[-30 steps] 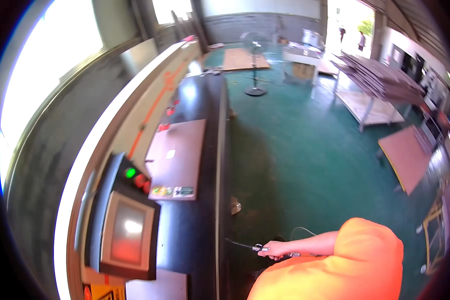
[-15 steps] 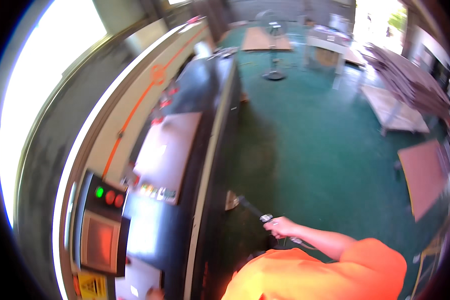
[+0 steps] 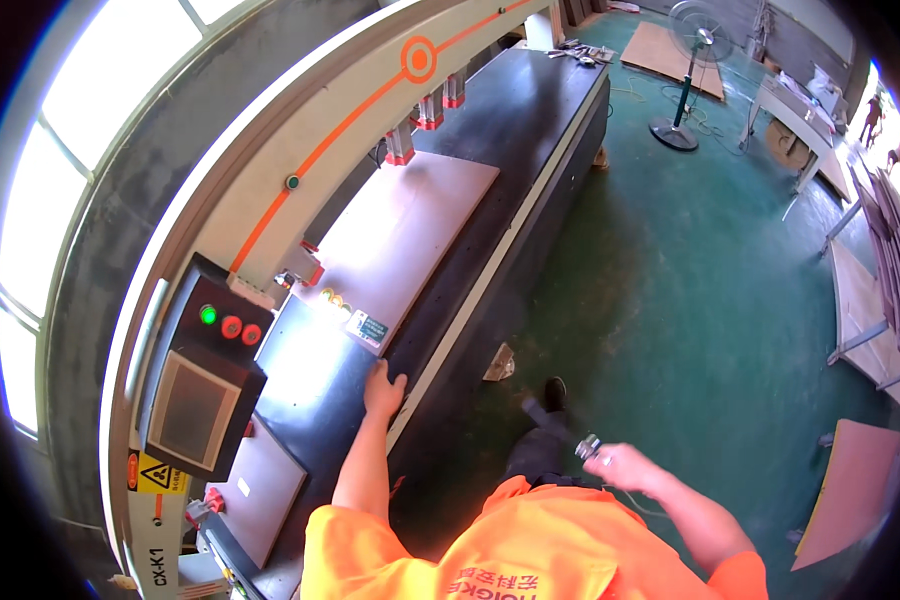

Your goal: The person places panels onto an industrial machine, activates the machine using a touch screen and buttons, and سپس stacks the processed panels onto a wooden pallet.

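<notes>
My left hand (image 3: 382, 388) rests on the dark machine bed (image 3: 420, 330), beside the near corner of a long pale panel (image 3: 410, 225). Its thumb stands apart from the fingers, and nothing shows in it. A small printed label (image 3: 367, 328) and several round yellow marks sit near that corner. My right hand (image 3: 610, 463) is closed around a dark wand-like tool (image 3: 552, 425) with a silver collar and a thin hose trailing behind. Held over the floor right of the bed, the tool is blurred, so its exact kind is unclear.
A long beige gantry (image 3: 350, 110) with an orange stripe spans the bed on the left, carrying a control panel (image 3: 195, 415) with a green light. Another panel (image 3: 260, 490) lies below it. A pedestal fan (image 3: 675, 133), a workbench (image 3: 795, 115) and stacked sheets (image 3: 885, 260) stand beyond.
My view has turned left and closer to the bed. My left hand has reached forward on the bed to the long panel's near corner. The tool stays in my right hand.
</notes>
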Demonstrator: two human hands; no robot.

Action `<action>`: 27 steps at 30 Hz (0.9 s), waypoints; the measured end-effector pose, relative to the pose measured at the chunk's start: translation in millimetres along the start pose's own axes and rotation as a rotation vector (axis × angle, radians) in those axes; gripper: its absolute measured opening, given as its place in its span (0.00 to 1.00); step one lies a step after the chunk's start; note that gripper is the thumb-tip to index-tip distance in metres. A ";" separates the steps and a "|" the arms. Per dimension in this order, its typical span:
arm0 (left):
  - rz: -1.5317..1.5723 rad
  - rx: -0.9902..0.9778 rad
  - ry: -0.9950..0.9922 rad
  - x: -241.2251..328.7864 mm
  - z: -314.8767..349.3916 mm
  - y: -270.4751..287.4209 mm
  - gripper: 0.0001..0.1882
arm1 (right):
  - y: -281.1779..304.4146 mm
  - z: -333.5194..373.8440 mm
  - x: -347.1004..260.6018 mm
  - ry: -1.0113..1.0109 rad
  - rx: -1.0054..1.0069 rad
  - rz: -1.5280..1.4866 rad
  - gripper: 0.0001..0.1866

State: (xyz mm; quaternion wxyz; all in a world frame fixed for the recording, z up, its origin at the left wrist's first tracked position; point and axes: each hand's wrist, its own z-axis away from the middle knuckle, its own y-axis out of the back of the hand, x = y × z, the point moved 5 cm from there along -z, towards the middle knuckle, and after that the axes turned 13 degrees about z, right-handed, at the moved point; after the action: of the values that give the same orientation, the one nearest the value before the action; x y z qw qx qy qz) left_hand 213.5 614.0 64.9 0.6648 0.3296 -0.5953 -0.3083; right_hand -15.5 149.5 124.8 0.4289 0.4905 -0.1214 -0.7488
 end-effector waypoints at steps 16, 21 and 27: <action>-0.056 0.166 -0.108 175.9 -13.1 -112.6 0.27 | 168.5 -239.4 28.3 -0.213 -0.387 -0.262 0.16; -0.061 0.433 0.116 154.7 -57.9 -94.5 0.29 | 193.7 -324.5 48.0 -0.124 -0.236 -0.272 0.22; 0.089 0.488 0.678 117.7 -31.5 -121.6 0.42 | 239.6 -367.2 82.4 -0.136 -0.220 -0.226 0.27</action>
State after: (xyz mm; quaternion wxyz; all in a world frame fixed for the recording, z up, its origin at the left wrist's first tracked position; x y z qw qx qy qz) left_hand 254.6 449.8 33.8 0.7381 0.5342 -0.4121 -0.0031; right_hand 405.5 30.1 37.6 0.3838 0.3994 -0.0114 -0.8325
